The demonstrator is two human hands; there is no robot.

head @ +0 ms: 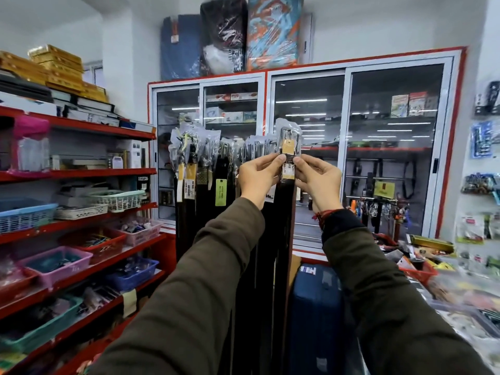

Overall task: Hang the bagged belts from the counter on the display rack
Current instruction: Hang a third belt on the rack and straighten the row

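Two hands are raised together in front of the person, each at the end of an olive-brown sleeve. The left hand (258,177) and the right hand (318,180) both pinch the same clear plastic bag holding a dark belt with a silver buckle and tan tag (288,147), thumbs and fingertips closed on the bag just below the buckle, one hand on each side. The top of the bag stands above both hands, level with the metal bar of the display rack (313,144), which runs away to the right of the right hand. To the left of the left hand, a row of other bagged dark belts (200,169) hangs in a tight cluster, straps dropping straight down below the wrists. Lower right of the right hand, the cluttered tabletop (460,293) is blurred.
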